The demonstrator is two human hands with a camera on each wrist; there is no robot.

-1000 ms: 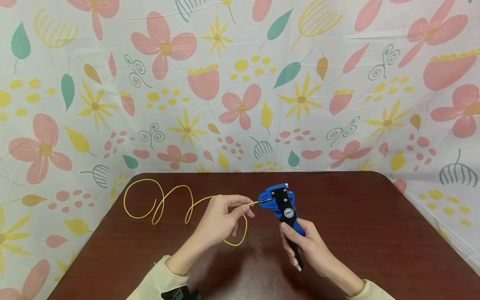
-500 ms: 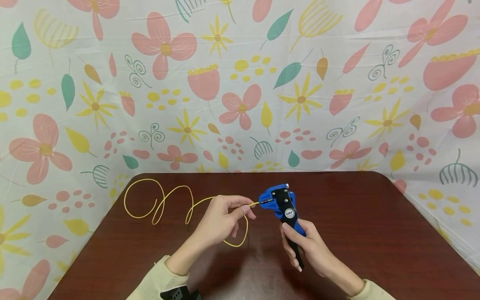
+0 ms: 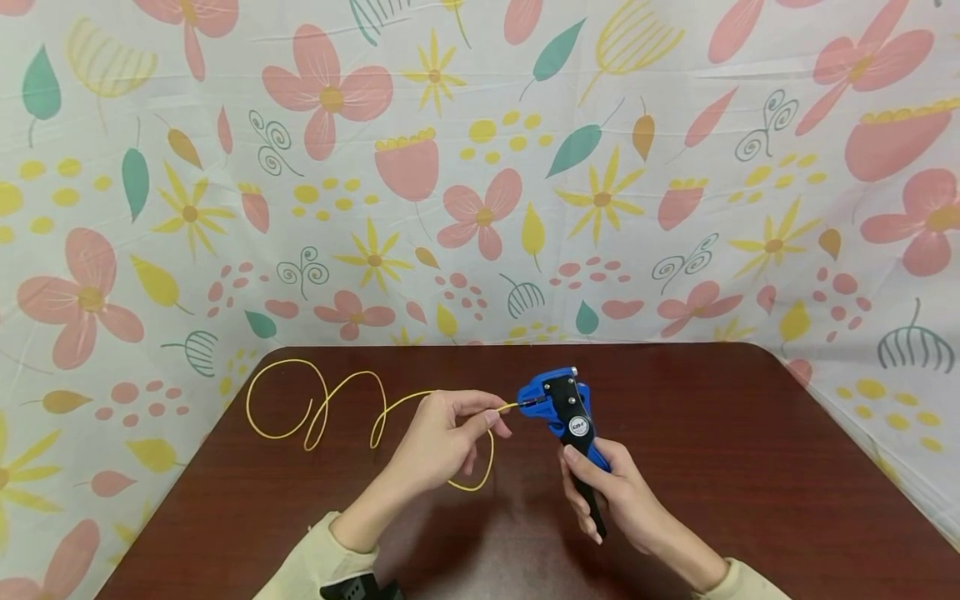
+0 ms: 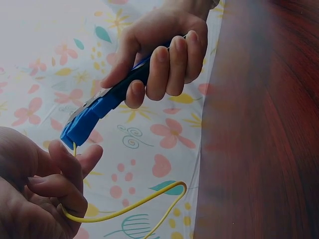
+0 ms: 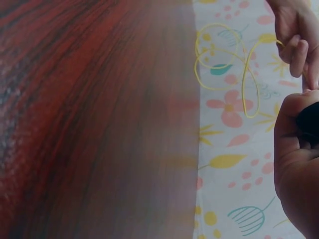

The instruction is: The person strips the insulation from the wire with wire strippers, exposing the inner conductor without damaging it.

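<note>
Between its thumb and fingers, the left hand [image 3: 442, 437] pinches a thin yellow wire [image 3: 405, 401] close to one end. That end runs into the front of a blue and black wire stripper [image 3: 572, 408], which the right hand [image 3: 618, 496] grips round its handles, head tilted up. In the left wrist view the wire enters the blue head of the stripper [image 4: 82, 128] just past the left fingertips, and the right fingers curl round the dark handle. The right wrist view shows the back of the right hand [image 5: 294, 164], which hides most of the tool.
The rest of the wire trails in loose loops leftward over the dark reddish-brown table [image 3: 712, 433], one bend hanging below the left hand. A white cloth [image 3: 480, 275] printed with flowers and leaves hangs behind the table. Something black [image 3: 356, 586] sits at the left sleeve.
</note>
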